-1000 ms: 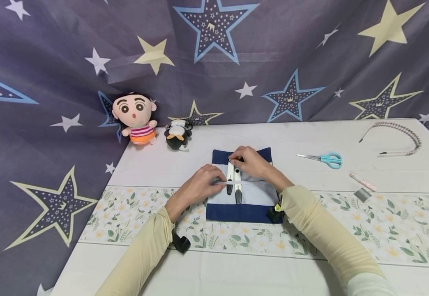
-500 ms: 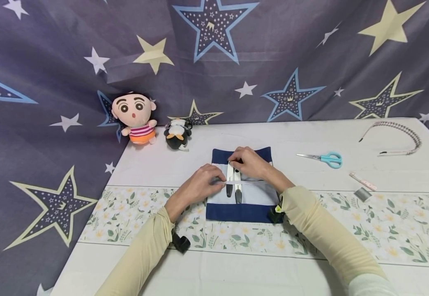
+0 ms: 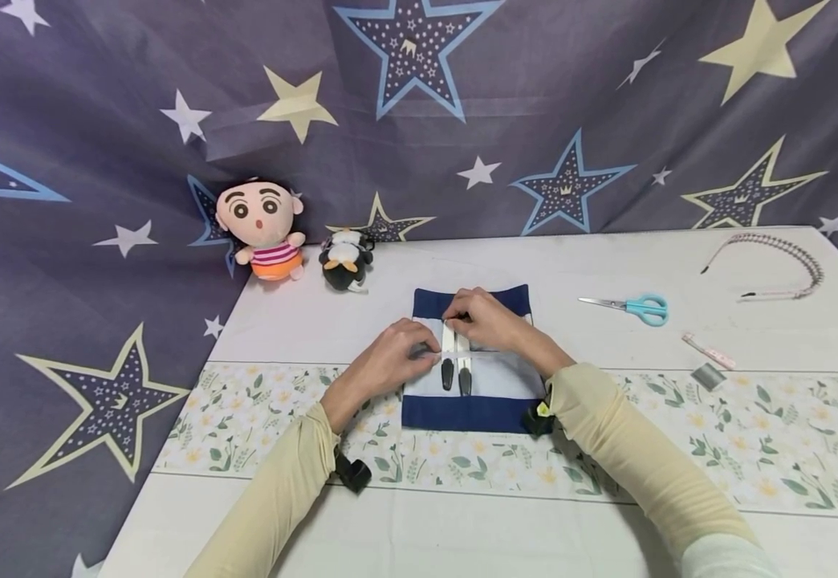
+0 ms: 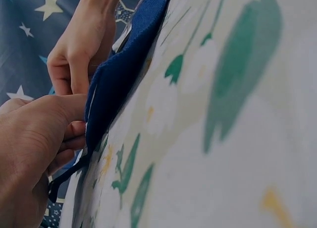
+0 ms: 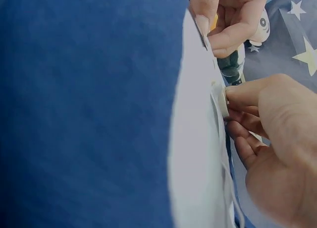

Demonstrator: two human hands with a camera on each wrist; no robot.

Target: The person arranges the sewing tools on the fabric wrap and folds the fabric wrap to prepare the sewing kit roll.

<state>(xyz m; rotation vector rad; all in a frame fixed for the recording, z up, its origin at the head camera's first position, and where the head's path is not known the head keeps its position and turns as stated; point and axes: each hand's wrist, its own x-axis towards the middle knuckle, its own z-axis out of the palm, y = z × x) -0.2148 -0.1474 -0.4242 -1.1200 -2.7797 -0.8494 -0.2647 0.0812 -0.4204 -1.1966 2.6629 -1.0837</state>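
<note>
In the head view, the right hand [image 3: 487,317] pinches the left white tool [image 3: 448,372], its top hidden by fingers; the second tool [image 3: 465,379] lies beside it. Both pass beneath a pale band [image 3: 493,356] on the blue-edged cloth [image 3: 473,414]; the left hand [image 3: 395,353] pinches the band's left part.

Left wrist: the cloth's edge hides the tools.

Right wrist: the held tool is a pale sliver.

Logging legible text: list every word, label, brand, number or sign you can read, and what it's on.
No readable words, brands or numbers in any view.
Signs: crown symbols, printed on the dark backdrop.
Yellow patch at the right wrist: any marking too small to read.
Dark-tipped white pieces: nothing legible.
</note>
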